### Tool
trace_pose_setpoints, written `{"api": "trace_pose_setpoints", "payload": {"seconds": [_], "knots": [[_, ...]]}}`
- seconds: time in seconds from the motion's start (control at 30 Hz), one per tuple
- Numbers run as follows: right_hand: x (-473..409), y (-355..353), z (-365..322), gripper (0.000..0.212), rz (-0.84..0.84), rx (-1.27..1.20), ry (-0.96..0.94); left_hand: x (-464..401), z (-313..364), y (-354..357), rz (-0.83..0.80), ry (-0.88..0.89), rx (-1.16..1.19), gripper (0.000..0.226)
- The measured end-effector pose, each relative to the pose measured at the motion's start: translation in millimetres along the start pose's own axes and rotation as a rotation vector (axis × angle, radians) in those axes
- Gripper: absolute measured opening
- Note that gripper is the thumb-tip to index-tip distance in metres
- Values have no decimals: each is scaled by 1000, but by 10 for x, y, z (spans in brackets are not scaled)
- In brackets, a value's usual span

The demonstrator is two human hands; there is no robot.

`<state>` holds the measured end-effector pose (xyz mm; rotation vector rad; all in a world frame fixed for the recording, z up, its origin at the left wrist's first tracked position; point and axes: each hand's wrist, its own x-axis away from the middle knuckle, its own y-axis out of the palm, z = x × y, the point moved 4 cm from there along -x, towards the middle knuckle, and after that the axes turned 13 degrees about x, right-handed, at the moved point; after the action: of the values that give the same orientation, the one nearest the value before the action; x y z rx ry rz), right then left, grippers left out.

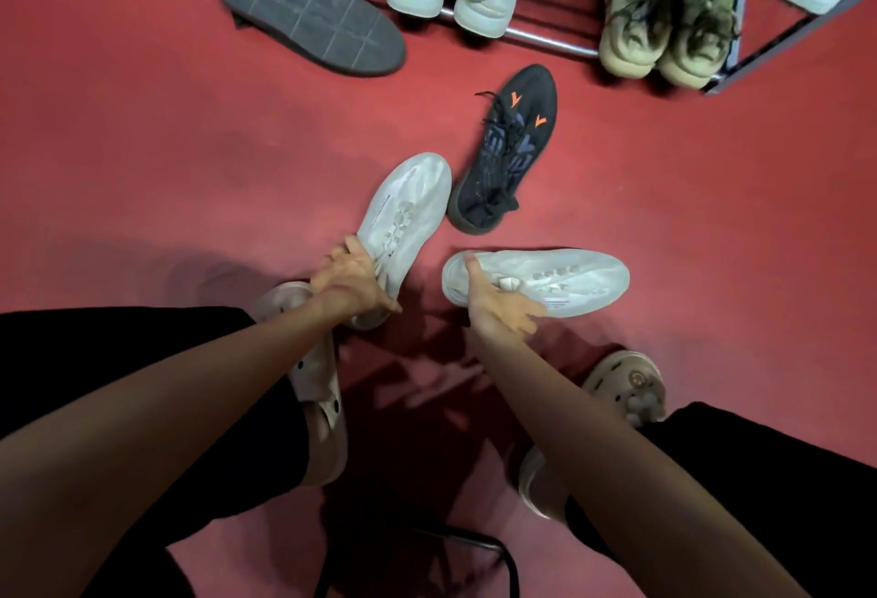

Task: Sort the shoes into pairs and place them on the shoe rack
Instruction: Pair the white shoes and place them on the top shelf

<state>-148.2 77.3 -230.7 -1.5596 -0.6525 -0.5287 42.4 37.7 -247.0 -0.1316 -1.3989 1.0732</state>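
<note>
Left hand point(349, 282) grips one pale grey sneaker point(408, 213); right hand point(498, 308) grips its mate point(560, 282). Lift both together toward the shoe rack point(545, 35) at twelve o'clock.

Views: one, head-worn, wide-angle. Position: above a seated person's knees, near the hands. Facing: steeply down and forward onto the red floor point(142, 146). Near edge: both forearms and the person's own clogs point(626, 388). Centre: left hand point(349, 277) and right hand point(498, 308), close. Far edge: shoe rack point(545, 39), lower rail only, cropped at top and bowed by the lens. Shared coverage: not applicable, single view.
</note>
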Motion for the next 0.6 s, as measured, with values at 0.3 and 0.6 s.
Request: {"api": "trace_pose_setpoints", "payload": {"seconds": [0.3, 0.6], "knots": [[-58, 154, -118, 134, -35, -100, 22, -7, -125, 108, 61, -28, 1, 120], [-23, -64, 56, 133, -98, -297, 40, 111, -80, -184, -62, -98, 116, 100]]}}
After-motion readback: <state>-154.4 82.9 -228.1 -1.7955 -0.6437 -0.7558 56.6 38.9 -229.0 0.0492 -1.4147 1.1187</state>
